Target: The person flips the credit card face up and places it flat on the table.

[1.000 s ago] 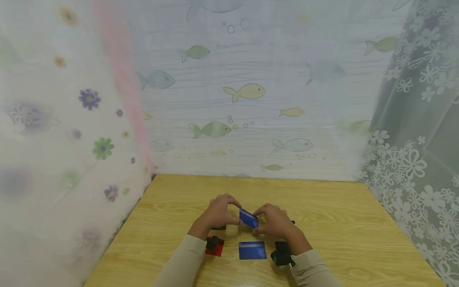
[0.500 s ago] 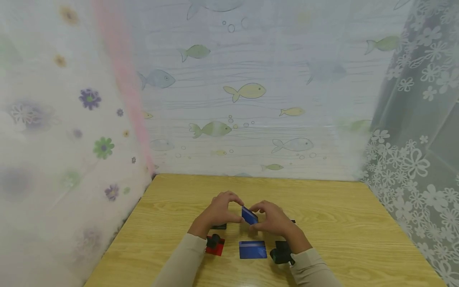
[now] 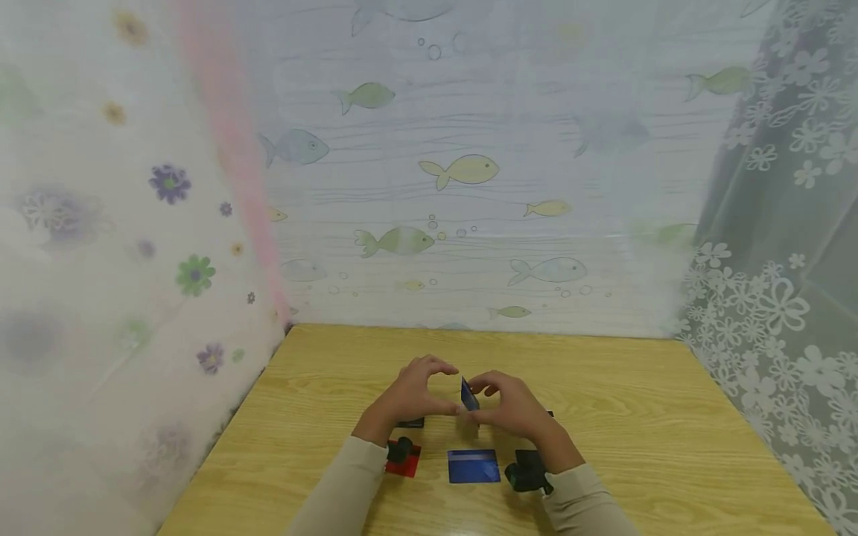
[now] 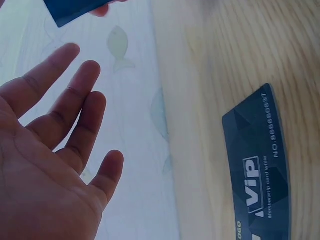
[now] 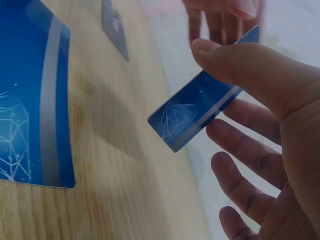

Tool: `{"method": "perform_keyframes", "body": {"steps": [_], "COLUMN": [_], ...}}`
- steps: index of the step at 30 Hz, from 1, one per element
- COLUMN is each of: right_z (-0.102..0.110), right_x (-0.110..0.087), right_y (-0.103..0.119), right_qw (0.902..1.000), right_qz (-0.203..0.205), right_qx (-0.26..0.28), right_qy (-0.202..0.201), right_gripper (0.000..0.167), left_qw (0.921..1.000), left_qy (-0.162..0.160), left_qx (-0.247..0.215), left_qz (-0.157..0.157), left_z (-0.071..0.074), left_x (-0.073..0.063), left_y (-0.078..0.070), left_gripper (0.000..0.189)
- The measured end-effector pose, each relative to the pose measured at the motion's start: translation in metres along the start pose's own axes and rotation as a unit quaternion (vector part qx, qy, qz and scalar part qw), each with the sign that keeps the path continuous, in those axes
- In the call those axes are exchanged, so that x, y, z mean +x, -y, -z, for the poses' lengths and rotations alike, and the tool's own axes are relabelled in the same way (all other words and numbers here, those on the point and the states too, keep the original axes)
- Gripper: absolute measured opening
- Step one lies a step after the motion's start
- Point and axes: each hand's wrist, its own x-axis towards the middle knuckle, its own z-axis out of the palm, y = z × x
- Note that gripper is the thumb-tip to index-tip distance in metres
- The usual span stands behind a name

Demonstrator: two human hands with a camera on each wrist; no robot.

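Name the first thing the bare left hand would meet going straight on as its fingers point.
Probably the thin blue rectangular, plastic-looking card pinched by the right hand; in the head view it stands just ahead of the left hand, though the depth is unclear.

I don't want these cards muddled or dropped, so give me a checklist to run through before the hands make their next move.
1. Right hand has hold of the raised blue card: ok, pinched between thumb and fingers.
2. Raised blue card off the table: ok, held above it.
3. Left hand free of that card: cannot tell; four fingers look clear in the left wrist view, but the thumb's contact is uncertain.
4. Flat blue card uncovered: ok, between the forearms.
5. Red card fully visible from the head view: not ok, the left wrist camera partly hides it.
6. Vip card lying on the table: ok.
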Motion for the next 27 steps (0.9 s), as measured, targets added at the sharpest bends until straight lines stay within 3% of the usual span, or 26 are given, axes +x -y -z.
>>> {"method": "perform_keyframes", "body": {"steps": [11, 14, 27], "right_z": [0.003, 0.003, 0.003], "right_x": [-0.002, -0.003, -0.002], "right_y": [-0.004, -0.004, -0.004], "right_qw": [0.9993, 0.9991, 0.9977], "right_qz": [-0.007, -0.01, -0.009], "right_qx": [0.035, 0.039, 0.066], "right_qy": [-0.01, -0.012, -0.008], "right_gripper": [0.047, 0.048, 0.06], "left_qw": [0.9981, 0.998, 0.9982], "left_qy": [0.031, 0.04, 0.055], "left_qx": [-0.046, -0.041, -0.013], "left_qz": [0.025, 0.027, 0.021], "left_z": [-0.011, -0.015, -0.028], "left_x": [-0.005, -0.006, -0.004], "left_y": [0.003, 0.003, 0.005], "left_gripper": [0.076, 0.076, 0.054]}}
